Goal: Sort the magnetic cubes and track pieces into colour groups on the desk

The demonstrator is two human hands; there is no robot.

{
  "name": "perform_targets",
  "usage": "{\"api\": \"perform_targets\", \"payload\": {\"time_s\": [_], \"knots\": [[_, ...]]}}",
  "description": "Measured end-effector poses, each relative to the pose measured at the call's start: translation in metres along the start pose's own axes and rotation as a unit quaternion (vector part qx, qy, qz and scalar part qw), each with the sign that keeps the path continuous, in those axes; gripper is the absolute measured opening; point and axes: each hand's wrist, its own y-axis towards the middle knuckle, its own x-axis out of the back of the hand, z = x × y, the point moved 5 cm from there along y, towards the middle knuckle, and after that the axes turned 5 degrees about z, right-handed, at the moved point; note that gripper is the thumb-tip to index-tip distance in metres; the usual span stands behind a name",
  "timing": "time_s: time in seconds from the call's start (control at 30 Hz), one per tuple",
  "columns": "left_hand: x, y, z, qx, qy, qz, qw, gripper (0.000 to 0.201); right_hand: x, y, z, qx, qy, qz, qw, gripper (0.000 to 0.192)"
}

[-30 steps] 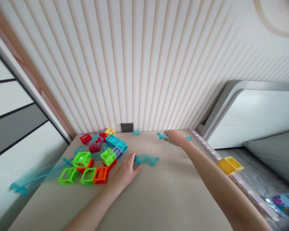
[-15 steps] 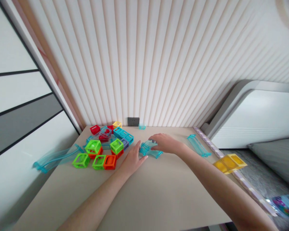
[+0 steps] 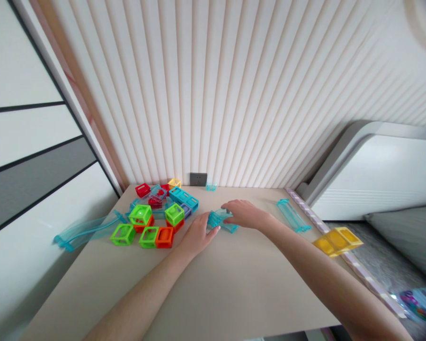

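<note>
On the table in front of me lies a translucent teal track piece [image 3: 218, 218], with a ribbed left part and a curved right end. My left hand [image 3: 198, 235] closes on its left end, thumb along the near side and fingers behind. From the right, my right hand [image 3: 244, 214] pinches its far and right part, the fingers bent over it. The fingers partly hide the piece, and I cannot make out whether it is one part or two joined. Just left of my left hand stand an orange block [image 3: 164, 237] and a green block [image 3: 149, 237].
Several red, green and blue blocks cluster at the left, with a long teal track [image 3: 88, 230] jutting past the table's left edge. A straight teal track [image 3: 293, 215] lies at the right. A yellow block [image 3: 338, 241] sits at the right edge. A black socket [image 3: 198, 179] is behind.
My left hand's fingers have closed in on the teal piece, whose left end shows less between them. My right hand stays nearly in place. The whole view has shifted slightly.
</note>
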Motion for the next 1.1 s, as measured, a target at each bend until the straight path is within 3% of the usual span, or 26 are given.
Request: {"api": "perform_targets", "payload": {"time_s": [0.2, 0.33, 0.63, 0.8, 0.97, 1.1], "knots": [[-0.006, -0.003, 0.005, 0.021, 0.05, -0.016, 0.998, 0.04, 0.015, -0.011, -0.011, -0.01, 0.033, -0.049, 0.998, 0.048], [-0.009, -0.005, 0.008, 0.032, 0.076, -0.026, 0.996, 0.044, 0.024, -0.024, -0.022, -0.073, 0.055, -0.077, 0.993, 0.056], [-0.003, -0.002, 0.002, 0.009, 0.04, -0.019, 0.999, 0.038, 0.005, -0.017, 0.009, -0.1, 0.015, -0.034, 0.994, 0.045], [-0.007, -0.003, 0.005, -0.001, 0.025, -0.021, 0.999, 0.04, 0.004, -0.018, 0.013, -0.095, 0.013, -0.035, 0.995, 0.056], [-0.002, -0.003, 0.002, -0.001, 0.016, -0.034, 0.999, 0.054, 0.005, -0.048, -0.001, -0.09, 0.094, -0.094, 0.987, 0.081], [0.006, 0.001, -0.003, -0.006, -0.022, -0.042, 0.999, 0.062, -0.02, -0.072, -0.016, -0.1, 0.234, -0.174, 0.951, 0.088]]}}
